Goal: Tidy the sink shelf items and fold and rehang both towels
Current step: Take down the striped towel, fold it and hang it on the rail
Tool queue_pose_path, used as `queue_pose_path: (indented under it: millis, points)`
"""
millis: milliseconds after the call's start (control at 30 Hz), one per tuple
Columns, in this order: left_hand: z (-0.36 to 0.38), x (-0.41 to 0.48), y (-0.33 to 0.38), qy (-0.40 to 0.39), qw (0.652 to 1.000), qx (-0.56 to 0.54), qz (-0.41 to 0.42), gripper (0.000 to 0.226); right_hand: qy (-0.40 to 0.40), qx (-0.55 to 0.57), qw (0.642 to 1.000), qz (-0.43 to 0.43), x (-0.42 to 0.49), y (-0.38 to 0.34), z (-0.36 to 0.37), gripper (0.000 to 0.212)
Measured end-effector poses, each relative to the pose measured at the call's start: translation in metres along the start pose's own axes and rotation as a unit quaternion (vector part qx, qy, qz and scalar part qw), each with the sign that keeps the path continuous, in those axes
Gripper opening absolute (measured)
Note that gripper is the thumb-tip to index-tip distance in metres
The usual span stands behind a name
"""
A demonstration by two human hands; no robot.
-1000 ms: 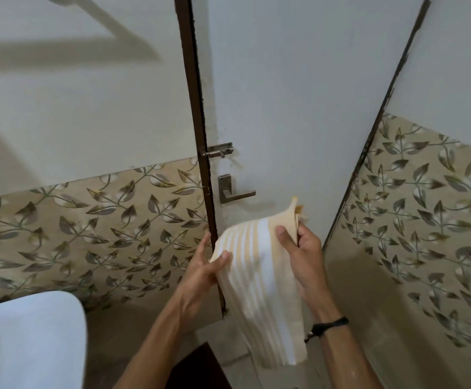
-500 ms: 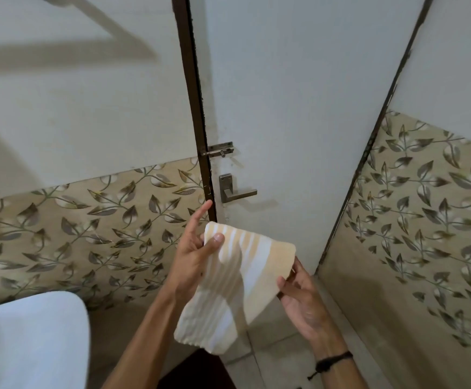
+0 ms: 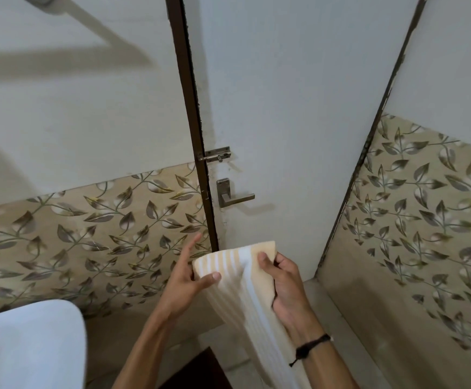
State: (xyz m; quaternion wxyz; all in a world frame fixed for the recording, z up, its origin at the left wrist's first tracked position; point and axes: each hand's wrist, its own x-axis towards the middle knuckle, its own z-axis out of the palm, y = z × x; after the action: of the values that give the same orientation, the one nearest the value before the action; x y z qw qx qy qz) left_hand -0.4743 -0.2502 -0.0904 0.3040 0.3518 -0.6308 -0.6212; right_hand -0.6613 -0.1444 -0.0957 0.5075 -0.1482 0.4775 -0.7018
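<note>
Your left grip [image 3: 184, 282] pinches the left top corner of the striped towel [image 3: 256, 318], your right grip [image 3: 287, 287] pinches the right one; the towel hangs down before the door [image 3: 299, 122].

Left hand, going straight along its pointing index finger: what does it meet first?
Most likely the dark door frame, just up and right of the index fingertip of the left hand, which pinches the towel. Depth is unclear, so some gap may remain.

The towel [image 3: 245, 293] is cream with white stripes running down its length. It is held up in the air, its top edge stretched level between the left hand [image 3: 185, 276] and right hand [image 3: 285, 279], each pinching an upper corner. The rest hangs straight down, gathered into soft lengthwise folds.
</note>
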Motion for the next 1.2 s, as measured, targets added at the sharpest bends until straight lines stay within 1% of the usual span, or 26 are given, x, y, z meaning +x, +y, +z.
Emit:
queue_pose_path:
  millis: [67,100,133,167,233,267,333,400,433,500,533,600,700,800,833,900,933,1000,1067,1100,1133,1200]
  points:
    - [0.006,0.0,0.0,0.055,0.997,-0.061,0.012,0.084,-0.023,-0.112,0.993,0.002,-0.001,-0.007,-0.006,0.028]
    - [0.01,0.001,0.004,0.076,0.993,-0.09,0.015,0.08,-0.036,-0.178,0.983,0.006,-0.002,-0.01,-0.01,0.031]
    - [0.012,0.002,0.007,0.094,0.989,-0.117,0.016,0.078,-0.04,-0.219,0.975,0.011,-0.004,-0.012,-0.015,0.033]
    - [0.013,0.004,0.01,0.105,0.985,-0.139,0.016,0.076,-0.033,-0.225,0.974,0.014,-0.005,-0.014,-0.019,0.033]
    - [0.014,0.004,0.015,0.11,0.982,-0.152,0.003,0.075,-0.012,-0.171,0.985,0.002,-0.007,-0.016,-0.023,0.028]
    - [0.014,0.004,0.014,0.098,0.985,-0.143,-0.008,0.076,-0.002,-0.132,0.991,-0.008,-0.008,-0.018,-0.024,0.024]
    - [0.013,-0.002,0.009,0.049,0.993,-0.103,-0.032,0.085,0.013,-0.076,0.997,-0.025,-0.006,-0.022,-0.021,0.016]
    - [0.012,-0.008,-0.001,0.015,0.996,-0.084,-0.036,0.098,0.0,-0.043,0.999,-0.029,-0.003,-0.025,-0.018,0.013]
    - [0.011,-0.009,-0.004,0.021,0.996,-0.086,-0.028,0.1,-0.016,-0.042,0.999,-0.029,-0.003,-0.027,-0.017,0.014]
    - [0.011,-0.008,-0.006,0.044,0.995,-0.086,-0.003,0.092,-0.027,-0.092,0.995,-0.027,-0.001,-0.025,-0.019,0.034]
    - [0.01,-0.004,-0.005,0.056,0.996,-0.07,0.009,0.086,-0.014,-0.13,0.991,-0.029,-0.001,-0.023,-0.02,0.044]
    - [0.007,0.005,-0.003,0.07,0.997,-0.034,0.023,0.073,0.037,-0.169,0.984,-0.037,0.002,-0.019,-0.02,0.053]
    - [0.0,0.016,0.0,0.111,0.993,-0.034,0.032,0.054,0.091,-0.119,0.987,-0.055,0.006,-0.019,-0.014,0.057]
    - [-0.001,0.021,0.005,0.154,0.986,-0.062,0.013,0.041,0.077,-0.095,0.991,-0.051,0.009,-0.02,-0.009,0.058]
    - [-0.001,0.021,0.005,0.149,0.986,-0.081,-0.001,0.042,0.069,-0.109,0.99,-0.052,0.009,-0.018,-0.008,0.058]
    - [-0.004,0.022,0.007,0.107,0.99,-0.092,-0.01,0.05,0.069,-0.146,0.985,-0.068,0.01,-0.014,-0.009,0.051]
    - [-0.008,0.022,0.008,0.076,0.994,-0.074,-0.008,0.055,0.076,-0.151,0.982,-0.081,0.009,-0.013,-0.009,0.046]
    - [-0.017,0.025,0.011,0.014,1.0,-0.003,-0.015,0.062,0.087,-0.139,0.981,-0.105,0.011,-0.014,-0.008,0.037]
    - [-0.024,0.027,0.015,-0.02,0.996,0.078,-0.041,0.063,0.091,-0.116,0.982,-0.115,0.014,-0.016,-0.004,0.031]
    - [-0.025,0.027,0.016,-0.019,0.992,0.111,-0.049,0.059,0.086,-0.108,0.984,-0.112,0.017,-0.016,-0.003,0.03]
    - [-0.024,0.028,0.015,-0.001,0.99,0.132,-0.052,0.051,0.076,-0.112,0.985,-0.104,0.019,-0.015,-0.002,0.031]
    - [-0.018,0.029,0.013,0.052,0.991,0.119,-0.039,0.035,0.042,-0.168,0.982,-0.073,0.021,-0.015,-0.004,0.038]
